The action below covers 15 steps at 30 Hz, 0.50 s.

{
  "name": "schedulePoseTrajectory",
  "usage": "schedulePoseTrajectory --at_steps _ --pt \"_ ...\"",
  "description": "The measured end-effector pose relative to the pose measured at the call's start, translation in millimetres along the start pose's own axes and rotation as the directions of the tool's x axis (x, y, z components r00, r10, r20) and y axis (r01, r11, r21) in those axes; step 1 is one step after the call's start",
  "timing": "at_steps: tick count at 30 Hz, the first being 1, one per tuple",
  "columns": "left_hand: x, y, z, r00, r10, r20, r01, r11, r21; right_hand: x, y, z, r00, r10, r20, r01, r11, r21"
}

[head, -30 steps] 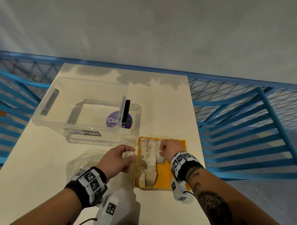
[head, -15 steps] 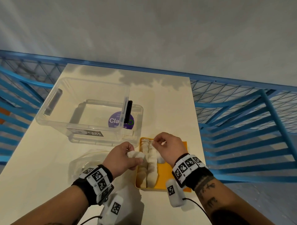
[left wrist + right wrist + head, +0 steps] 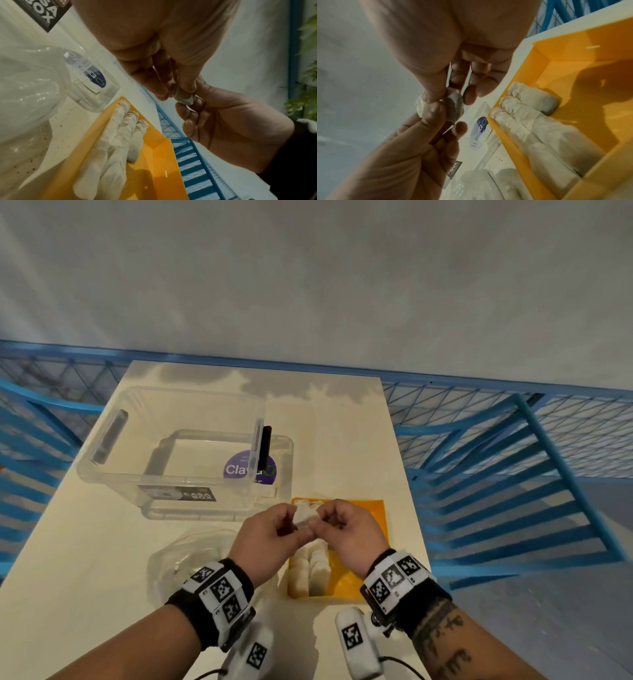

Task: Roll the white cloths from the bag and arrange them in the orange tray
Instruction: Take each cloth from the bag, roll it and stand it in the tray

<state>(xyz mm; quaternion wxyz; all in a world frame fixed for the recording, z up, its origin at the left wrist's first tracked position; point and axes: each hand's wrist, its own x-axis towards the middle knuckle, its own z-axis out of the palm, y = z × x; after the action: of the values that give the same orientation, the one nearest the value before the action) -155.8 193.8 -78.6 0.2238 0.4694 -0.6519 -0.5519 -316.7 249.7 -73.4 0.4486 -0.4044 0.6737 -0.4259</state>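
Both hands meet above the far left part of the orange tray, pinching one small rolled white cloth between them. My left hand pinches the roll from the left, and my right hand pinches the same roll from the right. In the tray lie several rolled cloths in rows along its left side. The clear plastic bag lies left of the tray with white cloth inside.
A clear plastic storage box with a purple sticker stands on the cream table behind the bag. Blue railings run along the table's right, left and far sides. The tray's right half is bare orange.
My left hand lifted its cloth roll from beside the tray up over it. My right hand left the tray's rolls and came to pinch the same roll.
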Motion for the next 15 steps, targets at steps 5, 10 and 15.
schedulePoseTrajectory --at_steps 5,10,15 --pt "-5 -1 3 0.998 0.056 0.026 -0.059 0.992 0.113 -15 -2 1 0.999 -0.033 -0.034 0.032 0.999 -0.029" --pt "-9 -2 3 0.993 0.068 0.092 -0.088 0.967 0.24 -22 -8 1 0.994 -0.109 0.018 0.11 0.973 -0.202" --pt "-10 -13 1 0.986 0.052 0.156 -0.096 0.952 0.291 -21 3 -9 0.996 -0.065 0.06 0.082 0.932 -0.352"
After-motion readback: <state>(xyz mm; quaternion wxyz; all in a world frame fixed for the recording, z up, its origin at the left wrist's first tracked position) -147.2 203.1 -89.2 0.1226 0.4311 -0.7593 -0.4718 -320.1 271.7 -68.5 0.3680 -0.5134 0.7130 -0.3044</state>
